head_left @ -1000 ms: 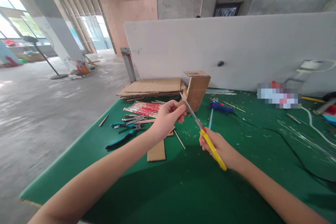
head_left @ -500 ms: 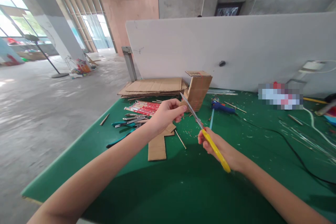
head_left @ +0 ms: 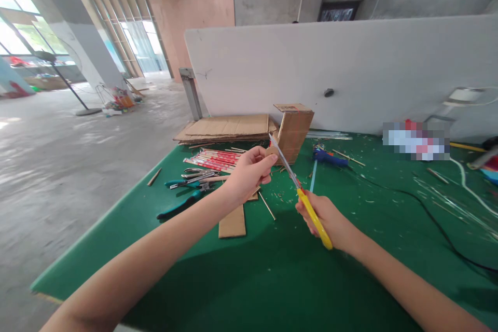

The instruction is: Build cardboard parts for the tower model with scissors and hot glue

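My left hand pinches a small piece of cardboard between thumb and fingers, above the table. In my right hand are scissors with yellow handles; their blades point up and away, right beside the cardboard piece. Whether the blades touch it I cannot tell. Behind them stands a folded cardboard form. Under my left wrist lies a flat cardboard strip, partly hidden by the arm.
Left of my hands lie teal-handled pliers and red-wrapped sticks. Stacked cardboard sheets rest at the back. A blue glue gun with a black cord sits right. A white panel stands behind the green table.
The scissors' handles have shifted slightly left and up with my right hand, and the blades appear a little more closed. My left hand keeps its hold on the cardboard piece.
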Tool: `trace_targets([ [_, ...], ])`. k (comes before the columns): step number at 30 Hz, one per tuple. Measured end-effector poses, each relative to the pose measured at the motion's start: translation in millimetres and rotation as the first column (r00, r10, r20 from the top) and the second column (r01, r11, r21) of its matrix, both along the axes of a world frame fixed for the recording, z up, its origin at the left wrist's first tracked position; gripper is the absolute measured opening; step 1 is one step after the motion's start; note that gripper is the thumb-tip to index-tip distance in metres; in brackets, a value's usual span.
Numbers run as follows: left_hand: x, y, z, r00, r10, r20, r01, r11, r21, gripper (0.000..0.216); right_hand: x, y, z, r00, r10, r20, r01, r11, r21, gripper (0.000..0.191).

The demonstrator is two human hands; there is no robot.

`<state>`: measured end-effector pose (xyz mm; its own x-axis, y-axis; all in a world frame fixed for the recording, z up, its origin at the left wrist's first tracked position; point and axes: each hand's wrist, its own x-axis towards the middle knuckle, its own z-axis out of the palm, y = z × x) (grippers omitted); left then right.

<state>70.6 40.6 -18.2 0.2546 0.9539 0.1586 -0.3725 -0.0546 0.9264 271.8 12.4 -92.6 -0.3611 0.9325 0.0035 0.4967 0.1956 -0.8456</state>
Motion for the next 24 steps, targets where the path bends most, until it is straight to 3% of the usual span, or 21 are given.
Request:
trace_targets([
  [4,1.6,-1.8,0.0,0.999,-0.011,0.035,0.013,0.999,-0.031,0.035,-1.5,-0.4,-3.0,1.0,0.002,-0.021,-0.003,0.999,-0.042,0.034],
  [8,-1.7,0.0,0.6,0.995,0.028,-0.099,-0.029,1.0,-0.001,0.029,-3.1,-2.8,1.9,0.999,0.026,-0.028,-0.027,0.999,-0.02,0.029],
  [16,-4.7,5.3,0.0,0.981,0.131,-0.145,-0.122,0.99,0.066,0.022,-7.8,-7.8,11.6,0.986,0.019,-0.167,-0.028,0.998,-0.056,0.051],
  [24,-5.4,4.5,0.7,0.987,0.107,-0.117,-0.099,0.993,0.066,0.025,-8.6,-8.5,11.9,0.979,0.031,-0.2,-0.055,0.992,-0.114,0.057],
])
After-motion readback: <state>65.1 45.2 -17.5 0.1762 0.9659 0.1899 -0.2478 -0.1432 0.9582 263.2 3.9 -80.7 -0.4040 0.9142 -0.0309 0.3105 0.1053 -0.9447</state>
